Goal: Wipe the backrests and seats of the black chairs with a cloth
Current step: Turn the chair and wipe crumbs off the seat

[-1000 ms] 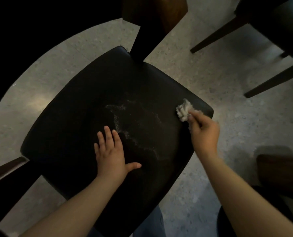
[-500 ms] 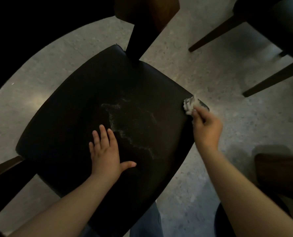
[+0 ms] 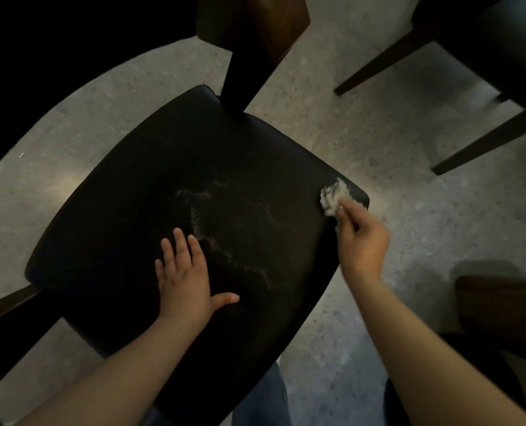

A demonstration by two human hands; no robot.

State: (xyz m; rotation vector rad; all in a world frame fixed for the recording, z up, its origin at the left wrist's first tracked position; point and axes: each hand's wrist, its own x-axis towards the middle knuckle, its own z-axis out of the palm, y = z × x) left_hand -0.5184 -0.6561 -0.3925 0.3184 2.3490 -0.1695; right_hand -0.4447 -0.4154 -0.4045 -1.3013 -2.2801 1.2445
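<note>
Two hands work over one black chair seat [image 3: 117,229], seen from above. Seat's far-R corner lies just past the right hand [image 3: 363,241], and the cloth [image 3: 332,196], a small whitish wad, sits right on that corner, touching the seat edge. The edge runs back from there under the R wrist, so most of that hand hangs over floor [image 3: 378,142], not seat. Open speckled floor to the R of the right hand and beyond it. Farther out that way, two dark legs of another chair [image 3: 482,142] slant across, well apart from the cloth. A brown wooden piece [image 3: 501,302] stands beside the R forearm, w/ a floor gap between. Beyond the left hand [image 3: 184,278], at the seat's far edge, a dark upright post [image 3: 243,78] rises w/ brown wood on top. To the L of that hand there's lots of bare seat, then floor.

Seat surface is smooth and black, w/ a pale dusty streak [image 3: 221,241] starting just at the L fingertips and spreading between the two hands. Room is dim, floor grey stone-look.

Left hand lies flat, palm down on the seat, fingers straight and close, thumb splayed toward the right hand, holding nothing. Right hand has its fingers curled, pinching the cloth at the tips, knuckles up, forearm reaching in from the near R.
</note>
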